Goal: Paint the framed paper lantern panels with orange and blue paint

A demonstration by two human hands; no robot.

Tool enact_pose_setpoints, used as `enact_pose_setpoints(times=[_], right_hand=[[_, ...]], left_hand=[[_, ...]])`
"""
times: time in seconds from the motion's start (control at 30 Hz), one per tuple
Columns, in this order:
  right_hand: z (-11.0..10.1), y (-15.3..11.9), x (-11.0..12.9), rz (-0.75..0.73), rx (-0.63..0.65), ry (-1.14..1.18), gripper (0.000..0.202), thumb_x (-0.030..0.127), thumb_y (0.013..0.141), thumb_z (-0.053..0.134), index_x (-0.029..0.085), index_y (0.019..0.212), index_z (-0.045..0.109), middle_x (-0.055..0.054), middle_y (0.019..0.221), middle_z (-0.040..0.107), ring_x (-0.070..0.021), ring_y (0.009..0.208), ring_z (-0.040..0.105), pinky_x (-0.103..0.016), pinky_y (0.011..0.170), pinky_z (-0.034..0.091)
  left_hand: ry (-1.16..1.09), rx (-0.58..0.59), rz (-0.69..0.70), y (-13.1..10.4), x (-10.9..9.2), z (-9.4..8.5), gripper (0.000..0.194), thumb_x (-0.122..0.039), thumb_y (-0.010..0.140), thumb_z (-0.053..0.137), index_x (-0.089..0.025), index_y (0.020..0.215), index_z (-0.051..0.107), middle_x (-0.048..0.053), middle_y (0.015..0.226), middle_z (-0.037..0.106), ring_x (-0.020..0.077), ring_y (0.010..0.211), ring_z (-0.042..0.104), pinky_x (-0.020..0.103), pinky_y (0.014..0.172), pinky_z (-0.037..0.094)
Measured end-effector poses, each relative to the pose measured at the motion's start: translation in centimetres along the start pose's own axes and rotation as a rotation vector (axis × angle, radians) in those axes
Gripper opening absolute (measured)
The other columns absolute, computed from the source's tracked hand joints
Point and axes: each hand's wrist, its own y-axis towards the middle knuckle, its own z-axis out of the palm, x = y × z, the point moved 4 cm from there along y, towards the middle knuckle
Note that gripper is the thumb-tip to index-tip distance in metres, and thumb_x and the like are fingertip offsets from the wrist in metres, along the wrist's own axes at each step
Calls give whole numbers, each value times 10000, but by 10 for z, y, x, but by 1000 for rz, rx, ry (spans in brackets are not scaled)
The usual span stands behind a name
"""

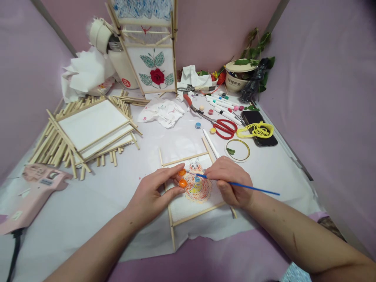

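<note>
A white sheet in a frame of thin wooden sticks [192,216] lies at the front middle of the table. On it is a colourful drawing of a figure with long ears and a round dotted body [198,192]. My left hand [155,188] holds a small open paint pot with orange paint [182,183] between thumb and fingers, over the left side of the sheet. In my right hand [232,180] is a thin blue paintbrush [255,188], its tip pointing left at the orange pot. Whether the tip touches the paint is hard to tell.
Stick frames with white sheets [94,121] lie on loose sticks at left, above a pink glue gun [38,192]. Red-handled scissors [225,129], markers [223,111], yellow cord [258,130] and a phone [268,139] lie right. A rose panel [151,70] stands behind.
</note>
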Motion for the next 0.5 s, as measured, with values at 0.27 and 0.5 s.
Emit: enact_pose_setpoints(times=[0.27, 0.5], right_hand=[[-6, -12, -31, 508, -305, 2, 291, 229, 977, 406, 185, 797, 630, -9, 725, 625, -115, 612, 574, -276, 575, 463], [-4, -7, -32, 462, -184, -193, 325, 218, 981, 401, 182, 728, 602, 0, 705, 622, -99, 612, 581, -262, 613, 463]], left_hand=[[-5, -1, -23, 0, 2, 1, 464, -287, 847, 699, -265, 1300, 599, 61, 1091, 731, 211, 969, 693, 322, 830, 555], [2, 1, -12, 0, 1, 1, 467, -294, 847, 697, -262, 1302, 597, 66, 1085, 731, 206, 939, 697, 329, 814, 562]])
